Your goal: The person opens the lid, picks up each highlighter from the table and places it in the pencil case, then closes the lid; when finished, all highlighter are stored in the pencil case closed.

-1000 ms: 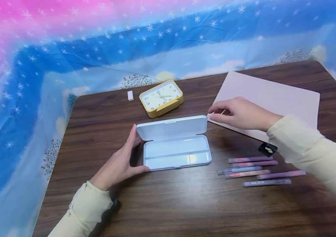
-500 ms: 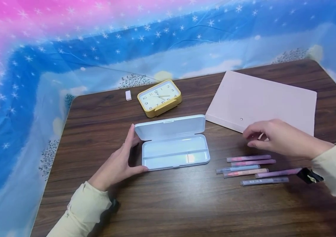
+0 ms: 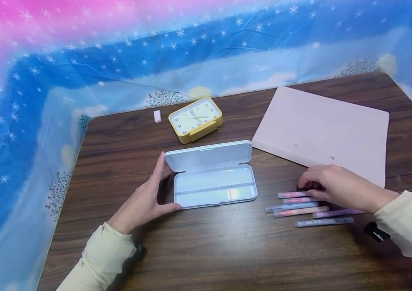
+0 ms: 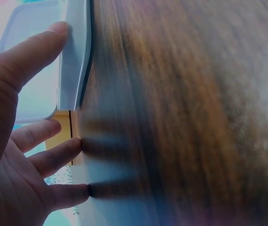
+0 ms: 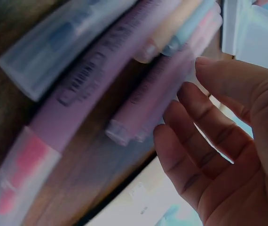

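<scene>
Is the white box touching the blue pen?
Apart. The head view shows a strip of brown table between the white box and the blue pen.

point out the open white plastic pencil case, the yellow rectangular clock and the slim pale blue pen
Open white plastic pencil case (image 3: 206,180), head view, back compartment floor.
Yellow rectangular clock (image 3: 196,119), head view, dial.
Slim pale blue pen (image 3: 295,206), head view, mid-body.

Right grip (image 5: 237,174) | near pink pens (image 5: 153,89) | contact unclear | purple pen (image 5: 88,80) alongside

Free between case (image 3: 198,184) and pens (image 3: 302,211); folder (image 3: 326,127) beyond.
</scene>
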A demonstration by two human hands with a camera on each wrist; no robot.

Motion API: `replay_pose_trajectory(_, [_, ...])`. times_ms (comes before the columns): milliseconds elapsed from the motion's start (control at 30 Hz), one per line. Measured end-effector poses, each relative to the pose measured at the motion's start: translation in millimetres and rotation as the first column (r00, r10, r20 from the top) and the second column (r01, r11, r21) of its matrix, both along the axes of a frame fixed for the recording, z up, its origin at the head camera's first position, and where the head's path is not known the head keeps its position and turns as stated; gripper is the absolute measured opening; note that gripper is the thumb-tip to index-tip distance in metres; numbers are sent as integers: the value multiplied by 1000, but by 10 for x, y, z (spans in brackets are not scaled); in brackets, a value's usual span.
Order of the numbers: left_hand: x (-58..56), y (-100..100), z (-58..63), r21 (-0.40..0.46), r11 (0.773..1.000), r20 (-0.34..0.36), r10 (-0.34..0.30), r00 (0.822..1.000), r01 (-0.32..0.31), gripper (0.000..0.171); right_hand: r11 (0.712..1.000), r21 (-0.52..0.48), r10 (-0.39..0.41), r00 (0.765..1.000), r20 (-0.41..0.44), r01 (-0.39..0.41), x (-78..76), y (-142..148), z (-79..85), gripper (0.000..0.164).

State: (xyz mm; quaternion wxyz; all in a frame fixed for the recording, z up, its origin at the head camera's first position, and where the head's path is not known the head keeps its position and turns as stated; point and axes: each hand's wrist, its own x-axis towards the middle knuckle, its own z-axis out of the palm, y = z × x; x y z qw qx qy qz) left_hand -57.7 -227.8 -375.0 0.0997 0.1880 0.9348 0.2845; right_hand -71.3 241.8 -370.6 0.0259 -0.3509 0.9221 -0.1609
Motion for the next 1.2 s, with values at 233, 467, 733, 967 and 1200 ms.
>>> replay_pose_trajectory(233, [-18, 3, 0, -7, 1000, 6, 7, 1000, -7, 133, 1000, 4, 2, 1000, -9, -2, -18, -3, -51, 23])
replay_pose_trajectory(467, [-24, 4, 0, -9, 1000, 27, 15, 1000, -15, 133, 1000, -9, 23, 999, -27, -23, -38, -5, -79, 24])
replay_pose_trajectory(733, [-20, 1, -7, -7, 1000, 25, 16, 1000, -16, 132, 997, -50, 59, 997, -45, -61, -74, -135, 95, 24])
replay_pose_trajectory(967, [3, -12, -16, -5, 1000, 9, 10, 1000, -10, 132, 991, -101, 88, 996, 23, -85, -131, -466, 352, 22])
replay_pose_trajectory(1200, [4, -5, -7, -1, 1000, 1, 5, 1000, -5, 132, 979, -172, 124, 990, 66, -111, -174, -875, 345, 16])
